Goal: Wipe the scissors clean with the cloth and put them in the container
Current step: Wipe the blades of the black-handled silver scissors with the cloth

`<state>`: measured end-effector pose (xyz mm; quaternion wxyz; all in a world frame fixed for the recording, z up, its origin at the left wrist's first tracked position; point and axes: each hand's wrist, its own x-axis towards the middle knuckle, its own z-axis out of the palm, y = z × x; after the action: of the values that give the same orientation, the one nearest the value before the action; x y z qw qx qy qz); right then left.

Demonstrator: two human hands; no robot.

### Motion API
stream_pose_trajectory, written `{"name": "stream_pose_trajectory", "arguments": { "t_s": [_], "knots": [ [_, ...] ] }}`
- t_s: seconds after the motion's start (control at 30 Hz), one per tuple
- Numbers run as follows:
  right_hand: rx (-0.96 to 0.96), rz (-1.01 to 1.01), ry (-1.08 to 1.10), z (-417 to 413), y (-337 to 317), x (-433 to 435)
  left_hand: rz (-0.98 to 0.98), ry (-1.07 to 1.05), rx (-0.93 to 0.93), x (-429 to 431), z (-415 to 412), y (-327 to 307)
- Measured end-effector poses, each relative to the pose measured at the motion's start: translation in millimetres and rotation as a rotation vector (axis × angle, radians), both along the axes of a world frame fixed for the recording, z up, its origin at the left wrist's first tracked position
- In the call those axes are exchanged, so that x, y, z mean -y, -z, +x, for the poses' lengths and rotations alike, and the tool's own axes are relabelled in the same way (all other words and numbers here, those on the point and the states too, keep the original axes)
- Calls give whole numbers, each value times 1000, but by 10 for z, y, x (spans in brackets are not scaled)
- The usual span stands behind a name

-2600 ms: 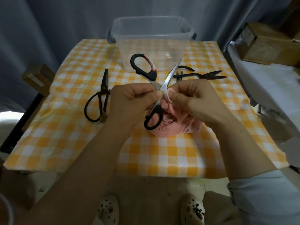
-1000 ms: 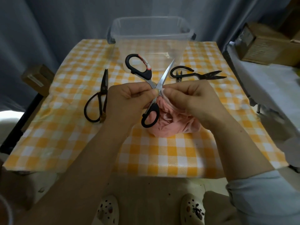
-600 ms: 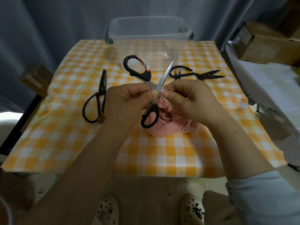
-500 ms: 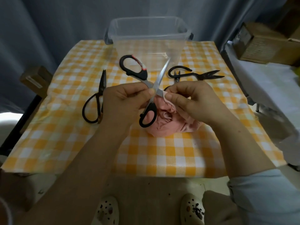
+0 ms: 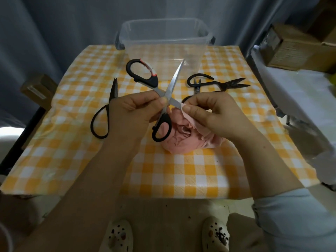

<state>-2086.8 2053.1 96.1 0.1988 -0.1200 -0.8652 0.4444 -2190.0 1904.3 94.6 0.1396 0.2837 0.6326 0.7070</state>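
Black-handled scissors [image 5: 173, 79] with silver blades are spread wide open above the table's middle. My left hand [image 5: 134, 113] pinches them at the pivot where the blades cross. My right hand [image 5: 212, 113] pinches a fold of the pink cloth [image 5: 183, 140] around the lower blade, right beside the pivot. The rest of the cloth lies bunched on the table under both hands. A clear plastic container [image 5: 165, 42] stands at the far edge, with nothing visible inside.
A pair of all-black scissors [image 5: 104, 113] lies closed on the left of the yellow checked tablecloth [image 5: 181, 175]. Black shears [image 5: 218, 84] and a small snip lie at the right behind my right hand. Cardboard boxes [image 5: 294, 48] sit on a white surface to the right.
The scissors have tilted and shifted slightly left. My right hand with the cloth has slid along the lower blade, which now shows a short bare stretch by the pivot.
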Motion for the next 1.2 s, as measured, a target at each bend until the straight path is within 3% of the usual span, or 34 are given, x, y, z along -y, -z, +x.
{"name": "stream_pose_trajectory", "arguments": {
  "t_s": [0.4, 0.7, 1.2],
  "knots": [
    [5, 71, 22, 5, 41, -45, 38, -13, 74, 8, -59, -4],
    [29, -17, -5, 1, 11, 3, 1, 29, 32, -18, 17, 1],
    [52, -47, 5, 41, -20, 13, -26, 8, 131, -48, 86, -14]
  ]
}}
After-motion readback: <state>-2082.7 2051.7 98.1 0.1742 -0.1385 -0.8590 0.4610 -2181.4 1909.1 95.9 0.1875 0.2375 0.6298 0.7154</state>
